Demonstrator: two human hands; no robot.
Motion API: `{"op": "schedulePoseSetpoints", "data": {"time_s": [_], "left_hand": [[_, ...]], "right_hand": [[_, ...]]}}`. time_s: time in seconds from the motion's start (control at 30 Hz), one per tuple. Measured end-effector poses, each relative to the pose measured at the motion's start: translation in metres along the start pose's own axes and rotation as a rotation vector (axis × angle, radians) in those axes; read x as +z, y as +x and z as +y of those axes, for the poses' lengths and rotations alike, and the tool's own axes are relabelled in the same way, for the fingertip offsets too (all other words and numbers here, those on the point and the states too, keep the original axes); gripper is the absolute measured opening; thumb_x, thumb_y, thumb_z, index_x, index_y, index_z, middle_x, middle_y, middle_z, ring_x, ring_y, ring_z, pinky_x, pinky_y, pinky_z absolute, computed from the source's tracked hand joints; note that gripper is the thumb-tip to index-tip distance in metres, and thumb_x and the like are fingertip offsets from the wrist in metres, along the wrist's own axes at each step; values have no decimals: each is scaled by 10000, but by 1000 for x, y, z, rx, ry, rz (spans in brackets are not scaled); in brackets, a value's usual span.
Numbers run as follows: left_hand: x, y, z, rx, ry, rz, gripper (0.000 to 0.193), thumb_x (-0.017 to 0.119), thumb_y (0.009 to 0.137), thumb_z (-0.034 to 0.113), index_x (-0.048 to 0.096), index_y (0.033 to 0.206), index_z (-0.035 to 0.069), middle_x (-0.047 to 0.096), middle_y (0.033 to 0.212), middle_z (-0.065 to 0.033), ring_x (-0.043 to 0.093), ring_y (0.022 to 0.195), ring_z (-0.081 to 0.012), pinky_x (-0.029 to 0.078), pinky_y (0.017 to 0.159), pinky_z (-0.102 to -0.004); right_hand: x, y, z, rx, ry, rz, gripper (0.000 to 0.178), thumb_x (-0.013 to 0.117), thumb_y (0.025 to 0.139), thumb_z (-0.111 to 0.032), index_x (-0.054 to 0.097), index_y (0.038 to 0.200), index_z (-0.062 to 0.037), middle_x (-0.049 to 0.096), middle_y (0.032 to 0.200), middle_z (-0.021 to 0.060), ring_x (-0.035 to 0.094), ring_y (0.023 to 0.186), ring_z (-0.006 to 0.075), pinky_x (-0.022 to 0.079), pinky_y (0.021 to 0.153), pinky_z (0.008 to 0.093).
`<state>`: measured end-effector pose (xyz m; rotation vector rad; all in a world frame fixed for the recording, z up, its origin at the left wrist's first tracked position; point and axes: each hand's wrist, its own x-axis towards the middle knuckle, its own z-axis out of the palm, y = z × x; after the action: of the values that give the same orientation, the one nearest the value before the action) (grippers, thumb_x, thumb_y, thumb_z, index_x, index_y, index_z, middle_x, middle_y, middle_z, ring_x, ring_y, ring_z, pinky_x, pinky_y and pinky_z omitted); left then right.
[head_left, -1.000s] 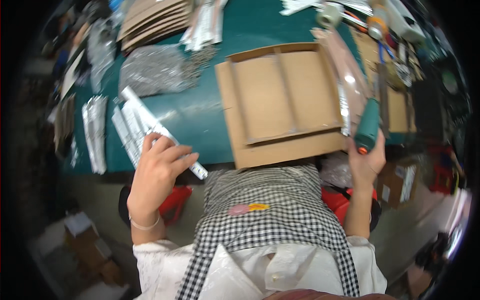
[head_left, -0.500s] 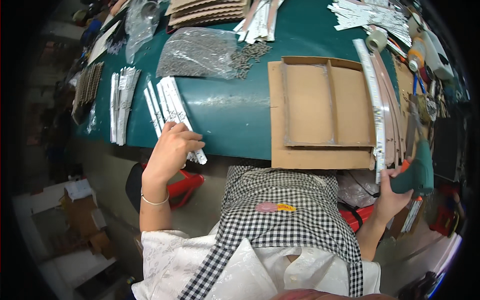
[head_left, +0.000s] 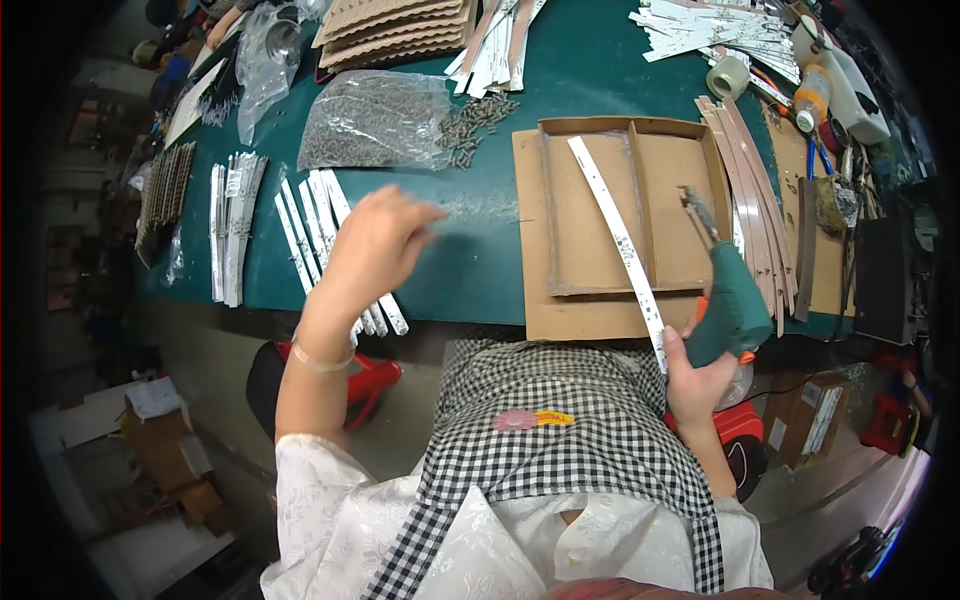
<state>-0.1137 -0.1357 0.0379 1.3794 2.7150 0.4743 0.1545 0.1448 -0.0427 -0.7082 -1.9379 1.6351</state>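
My right hand (head_left: 697,385) is closed round a green soldering gun (head_left: 738,308), its metal tip pointing away from me. Between the same hand's thumb and fingers is the near end of a white LED strip (head_left: 622,240), which slants over the shallow cardboard tray (head_left: 640,290). My left hand (head_left: 378,240) hovers above the table by a row of white strips (head_left: 292,235). Its fingers point right and are blurred, so whether anything is in them is hidden. Beyond it, small grey metal pieces (head_left: 465,135) spill from a clear plastic bag (head_left: 370,120).
Another bundle of white strips (head_left: 238,225) lies at left. Pinkish-brown strips (head_left: 755,210) lie right of the tray. At the back are stacked corrugated cardboard (head_left: 395,35), loose strips (head_left: 715,30), a tape roll (head_left: 727,78) and an orange bottle (head_left: 812,95). A red stool (head_left: 375,385) stands below.
My right hand has come left with the soldering gun and LED strip, bringing the strip over the tray. My left hand has lifted off the white strips and moved farther out.
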Motion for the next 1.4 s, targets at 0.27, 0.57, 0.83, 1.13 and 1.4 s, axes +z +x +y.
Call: {"op": "schedulePoseSetpoints", "data": {"time_s": [0.27, 0.57, 0.83, 1.13, 1.4], "left_hand": [[69, 116, -31, -160, 284, 164, 173, 761, 815, 235, 759, 847, 65, 719, 908, -127, 670, 921, -346, 538, 796, -470], [87, 123, -49, -270, 96, 149, 139, 733, 864, 196, 705, 903, 66, 688, 900, -138, 664, 849, -362, 523, 755, -457], [67, 126, -49, -267, -77, 94, 149, 709, 897, 171, 697, 945, 31, 719, 843, -161, 705, 757, -286, 537, 716, -370], [40, 84, 60, -74, -586, 203, 88, 711, 866, -25, 695, 952, -15, 677, 844, -46, 608, 761, -122, 506, 719, -261], [59, 46, 182, 353, -653, 218, 402, 852, 682, -74, 667, 1029, 6, 712, 850, -115, 700, 727, -239, 549, 643, -298]], "right_hand": [[-18, -8, 14, -120, -16, -112, 518, 683, 909, 49, 463, 1377, 68, 548, 993, 52, 595, 864, 148, 518, 764, 283], [-23, -7, 9, -33, 321, -245, 423, 815, 782, 16, 555, 1113, -21, 614, 929, 52, 606, 808, 120, 489, 728, 269], [-34, -8, 23, -112, -97, -448, 615, 936, 712, -158, 577, 1194, -28, 643, 992, 41, 622, 860, 108, 512, 756, 252], [-38, -1, 5, -201, 8, -328, 827, 906, 748, -158, 438, 1380, 100, 690, 1123, 142, 706, 970, 211, 557, 855, 310], [-8, 15, -30, 94, 464, -268, 326, 829, 810, -23, 637, 1073, -6, 706, 924, 37, 667, 810, 81, 542, 736, 259]]}}
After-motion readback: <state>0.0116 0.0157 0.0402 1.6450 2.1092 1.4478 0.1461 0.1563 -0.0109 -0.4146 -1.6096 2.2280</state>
